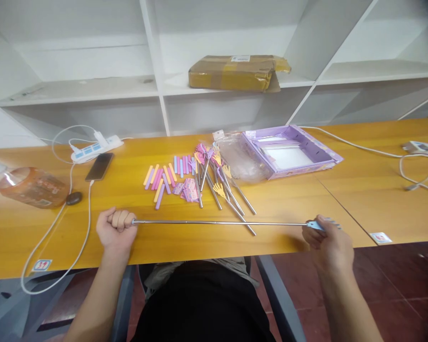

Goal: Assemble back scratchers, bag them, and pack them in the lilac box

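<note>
A telescopic back scratcher [221,223] is stretched out level between my hands, above the front of the table. My left hand [117,229] is closed in a fist round its handle end, which the fingers hide. At the other end my right hand [330,242] pinches the light blue hand-shaped head. Beyond the rod lies a pile of back scratchers [214,173] with pink, yellow and purple heads and metal rods. Left of the pile are several coloured handle sleeves [160,180] in yellow, purple, pink and blue, beside small printed cards [190,190].
A purple display box [306,161] and clear plastic wrap [242,156] lie behind the pile. At left are a phone [100,166], a power strip [98,149], white cables and an orange bottle [32,187]. A taped cardboard box [231,73] sits on the shelf.
</note>
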{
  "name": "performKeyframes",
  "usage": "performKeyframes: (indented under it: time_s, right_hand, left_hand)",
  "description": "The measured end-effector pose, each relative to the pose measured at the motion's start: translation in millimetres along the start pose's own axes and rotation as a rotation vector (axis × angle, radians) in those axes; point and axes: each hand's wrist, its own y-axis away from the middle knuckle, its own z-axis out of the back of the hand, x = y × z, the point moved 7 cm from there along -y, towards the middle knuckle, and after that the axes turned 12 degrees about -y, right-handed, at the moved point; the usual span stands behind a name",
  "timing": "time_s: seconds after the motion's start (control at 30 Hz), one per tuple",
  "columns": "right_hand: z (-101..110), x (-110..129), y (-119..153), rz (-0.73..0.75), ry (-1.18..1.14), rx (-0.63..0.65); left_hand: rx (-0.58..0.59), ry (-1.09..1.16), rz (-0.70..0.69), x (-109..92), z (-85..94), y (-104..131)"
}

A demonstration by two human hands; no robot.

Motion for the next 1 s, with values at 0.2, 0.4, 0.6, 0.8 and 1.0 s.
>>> performKeyframes:
  time_s: [0.2, 0.4, 0.6, 0.8, 1.0]
  right_hand:
    - [10.9, -3.3, -7.2, 0.074, -0.04, -0.046]
    - [9.7, -6.3, -13.2, 0.139, -0.04, -0.08]
    - [5.6, -6.4, -9.3, 0.179, -0.03, -0.09]
    - [4.3, -14.0, -4.2, 0.205, 0.064, -0.088]
    - [3.1, -21.8, -4.3, 0.065, 0.286, -0.024]
  left_hand:
    - [0.02, -0.036, -0.043, -6.2, 1.9, -6.1]
    - [-0.025, -0.023, -0.023, -7.0, 7.4, -6.8]
    - [-0.034, -0.044, -0.041, -23.2, 8.1, -8.2]
    - [0.004, -0.093, -0.091, -35.3, 15.8, -11.7]
    - [-0.048, -0.029, -0.028, -24.9, 30.6, -19.4]
